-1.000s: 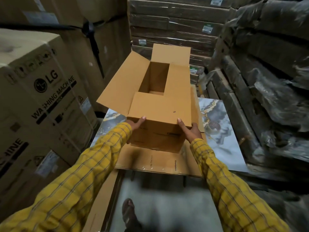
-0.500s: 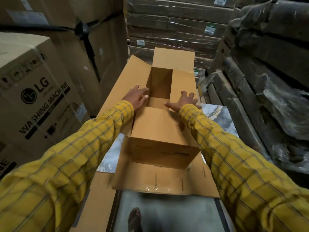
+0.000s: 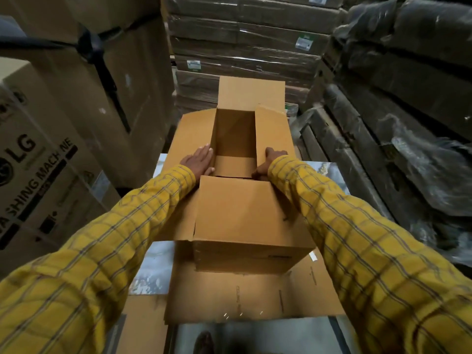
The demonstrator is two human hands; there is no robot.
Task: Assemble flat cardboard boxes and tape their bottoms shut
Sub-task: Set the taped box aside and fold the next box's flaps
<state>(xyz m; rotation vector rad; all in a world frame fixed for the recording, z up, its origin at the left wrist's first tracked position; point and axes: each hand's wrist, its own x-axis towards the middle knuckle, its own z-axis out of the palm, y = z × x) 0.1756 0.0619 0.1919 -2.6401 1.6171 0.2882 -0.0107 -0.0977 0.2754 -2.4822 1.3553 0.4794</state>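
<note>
The cardboard box (image 3: 251, 221) is stood on a flat sheet of cardboard (image 3: 252, 297) laid over a patterned tabletop (image 3: 150, 267), directly ahead of the person, its long axis running away from the body. The near flap is already folded down; the far flap stands upright. The left hand (image 3: 200, 160) is laid flat, fingers straight, on the left long flap, which is splayed outward. The right hand (image 3: 269, 162) is curled over the edge of the right long flap (raised and leaning inward) — a grip, it seems. Both hands are equally far along the box, one at each side of the opening, so the two long flaps could be swung together across the gap — judged the step now in hand.
</note>
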